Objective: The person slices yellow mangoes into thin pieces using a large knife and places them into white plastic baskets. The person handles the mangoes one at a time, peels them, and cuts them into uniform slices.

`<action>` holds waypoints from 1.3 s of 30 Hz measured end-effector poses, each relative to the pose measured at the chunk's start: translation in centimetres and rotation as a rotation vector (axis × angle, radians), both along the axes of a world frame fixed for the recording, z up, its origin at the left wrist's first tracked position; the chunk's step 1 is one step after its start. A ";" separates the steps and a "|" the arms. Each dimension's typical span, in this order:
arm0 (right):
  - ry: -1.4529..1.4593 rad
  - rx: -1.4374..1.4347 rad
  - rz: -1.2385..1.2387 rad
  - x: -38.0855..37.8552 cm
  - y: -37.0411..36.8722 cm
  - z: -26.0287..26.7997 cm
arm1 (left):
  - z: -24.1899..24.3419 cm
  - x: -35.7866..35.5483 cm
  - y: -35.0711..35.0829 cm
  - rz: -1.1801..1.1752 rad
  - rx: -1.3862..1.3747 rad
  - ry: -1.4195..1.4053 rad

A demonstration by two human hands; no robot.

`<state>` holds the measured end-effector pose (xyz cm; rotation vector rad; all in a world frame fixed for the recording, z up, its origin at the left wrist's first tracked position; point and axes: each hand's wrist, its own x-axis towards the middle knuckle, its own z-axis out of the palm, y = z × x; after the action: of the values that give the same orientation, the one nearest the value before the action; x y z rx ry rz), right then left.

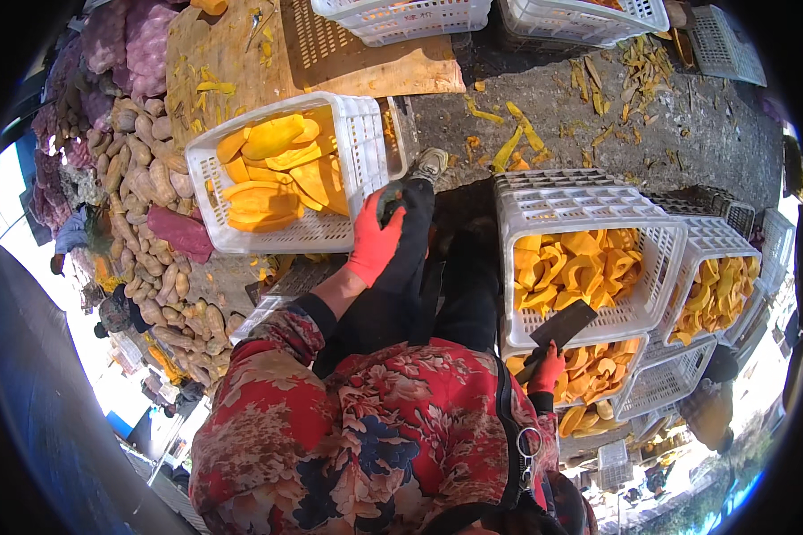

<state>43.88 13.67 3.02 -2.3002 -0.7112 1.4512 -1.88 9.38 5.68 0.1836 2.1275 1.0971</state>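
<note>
My left hand [377, 237], in a red glove with a dark palm, hovers over my knee beside a white plastic crate [274, 242]; its fingers are apart and I see nothing in them. Large peeled pumpkin pieces [274, 174] lie in that crate. My right hand [547, 368], also in a red glove, is closed around the handle of a cleaver [562, 324] with a dark, broad blade. The blade is in front of a white crate [656, 267] of smaller curved pumpkin pieces [575, 267], with another filled crate below it.
Whole pumpkins [150, 180] are heaped at the left, near pink mesh sacks [150, 50]. A wooden board [241, 53] bears peel scraps and a peeler [254, 27]. More peel [522, 134] litters the ground ahead. Several more crates stand at the right. A person [709, 401] is at the lower right.
</note>
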 end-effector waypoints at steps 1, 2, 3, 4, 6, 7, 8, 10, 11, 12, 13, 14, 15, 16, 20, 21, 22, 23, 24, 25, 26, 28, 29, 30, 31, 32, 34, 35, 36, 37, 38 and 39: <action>-0.014 -0.046 0.081 3.2 -0.9 -3.2 | -3.6 -3.1 -4.0 -0.037 0.070 0.376; 0.049 -0.093 0.069 0.9 0.3 -2.2 | -5.6 -6.1 -6.5 0.043 -0.024 0.442; 0.107 -0.140 0.052 -3.4 2.0 -0.1 | -6.8 -8.8 -8.0 0.119 -0.117 0.502; 0.092 -0.119 0.109 -5.3 2.6 0.4 | -7.3 -11.3 -8.4 0.034 -0.262 0.688; 0.045 -0.088 0.180 -6.8 2.8 -0.5 | -8.3 -16.2 -7.2 -0.141 -0.468 0.903; 0.014 -0.073 0.206 -7.2 2.9 -0.7 | -8.5 -18.3 -6.2 -0.227 -0.532 0.932; 0.035 -0.144 0.173 -10.3 3.8 1.2 | -8.4 -20.2 -5.2 -0.389 -0.630 1.012; -0.022 -0.098 0.242 -11.3 3.5 0.6 | -8.6 -23.5 -2.9 -0.777 -0.824 1.010; 0.007 -0.094 0.268 -13.8 4.3 2.1 | -9.3 -24.3 -3.6 -0.916 -0.838 1.001; -0.108 -0.037 0.385 -13.8 3.9 1.3 | -9.8 -24.6 -4.0 -1.102 -0.868 1.010; -0.074 -0.163 0.318 -16.4 5.1 3.2 | -10.3 -25.3 -5.5 -1.257 -0.932 1.075; -0.051 -0.128 0.325 -17.1 4.8 3.4 | -11.0 -26.1 -6.4 -1.258 -0.871 1.054; -0.029 -0.246 0.179 -17.4 4.1 3.0 | -10.2 -26.3 -5.7 -1.284 -0.811 0.992; 0.028 -0.274 0.097 -17.8 3.5 3.3 | -10.1 -26.3 -4.8 -1.312 -0.804 0.965; -0.098 -0.206 0.290 -16.8 1.1 1.3 | -9.7 -27.2 -4.9 -1.305 -0.818 0.941; -0.134 -0.211 0.313 -16.7 1.0 1.3 | -10.2 -27.9 -6.1 -1.241 -0.762 1.013; -0.165 -0.215 0.342 -16.6 0.9 1.4 | -10.9 -29.0 -7.8 -1.170 -0.711 1.082; -0.196 -0.219 0.370 -16.6 0.8 1.4 | -11.4 -29.9 -9.3 -1.097 -0.659 1.150; -0.181 -0.218 0.350 -16.3 0.5 1.1 | -11.1 -30.2 -10.1 -0.989 -0.634 1.235; -0.167 -0.217 0.330 -15.7 0.0 0.6 | -10.7 -30.6 -10.9 -0.924 -0.635 1.228; -0.152 -0.216 0.309 -15.2 -0.4 0.2 | -10.4 -31.0 -11.6 -0.859 -0.635 1.220; -0.185 -0.234 0.303 -14.8 -0.6 -0.4 | -9.5 -31.9 -12.9 -0.734 -0.772 1.217; -0.199 -0.242 0.299 -14.7 -0.6 -0.6 | -8.8 -32.4 -13.8 -0.641 -0.838 1.152; -0.217 -0.267 0.286 -14.9 -0.5 -0.4 | -7.8 -32.5 -13.7 -0.554 -0.894 1.084; -0.199 -0.274 0.276 -15.0 -0.2 -0.1 | -6.8 -32.9 -14.1 -0.461 -0.948 1.016; -0.179 -0.281 0.265 -15.1 0.0 0.1 | -6.9 -34.0 -15.6 -0.410 -0.935 1.036; -0.156 -0.273 0.269 -15.7 0.9 0.8 | -7.7 -36.5 -19.4 -0.234 -1.029 1.016; -0.157 -0.264 0.274 -16.0 1.3 1.3 | -7.9 -37.4 -20.2 -0.121 -1.130 0.971; -0.165 -0.255 0.262 -16.0 1.1 1.6 | -7.4 -37.0 -19.5 0.023 -1.089 0.834; -0.185 -0.236 0.284 -15.8 0.8 1.5 | -6.4 -36.3 -19.1 0.167 -1.047 0.691; -0.204 -0.216 0.305 -15.5 0.6 1.1 | -5.9 -36.6 -19.8 0.252 -0.986 0.531; -0.214 -0.190 0.340 -15.3 0.9 0.4 | -5.4 -37.0 -21.5 0.346 -0.921 0.371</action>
<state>28.56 14.52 3.43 -2.6065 -1.1160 1.4788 -38.91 -12.12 0.25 -0.4615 2.8442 0.1525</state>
